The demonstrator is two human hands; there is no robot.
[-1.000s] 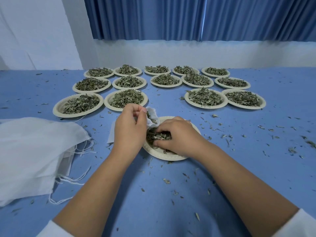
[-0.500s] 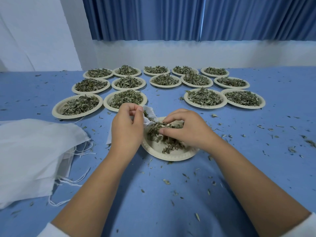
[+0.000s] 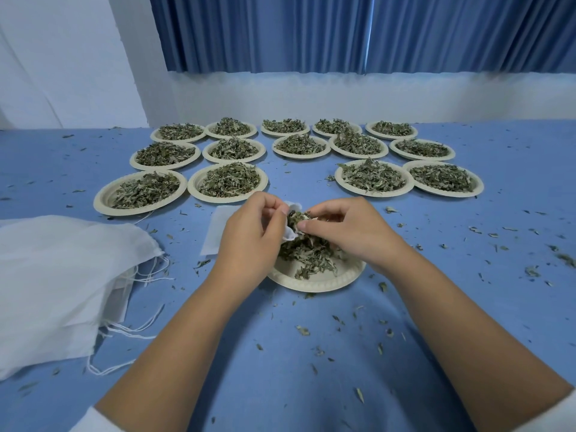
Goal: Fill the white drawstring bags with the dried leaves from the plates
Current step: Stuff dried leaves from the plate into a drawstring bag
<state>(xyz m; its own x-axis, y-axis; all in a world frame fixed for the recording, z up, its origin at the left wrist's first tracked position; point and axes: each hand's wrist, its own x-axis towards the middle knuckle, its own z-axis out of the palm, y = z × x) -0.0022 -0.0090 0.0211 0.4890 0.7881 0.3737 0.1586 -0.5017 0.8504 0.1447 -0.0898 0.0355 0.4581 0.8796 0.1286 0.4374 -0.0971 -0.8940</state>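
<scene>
Fingers of my left hand (image 3: 249, 241) curl round and pinch the rim of the white bag (image 3: 215, 232), whose body is mostly hidden behind that hand, while my right hand (image 3: 349, 232) pinches a clump of dried leaves (image 3: 296, 218) at its opening. The bag lies left to right on the bench (image 3: 280, 369), mouth facing right over the plate (image 3: 318, 283); how full it is I cannot tell.

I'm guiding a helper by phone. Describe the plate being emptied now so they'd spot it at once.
On the blue table, three rows of heaped plates line the far side. The working plate sits alone nearer the person, under the left hand and right hand. Unlike the others, its near part is bare.
</scene>
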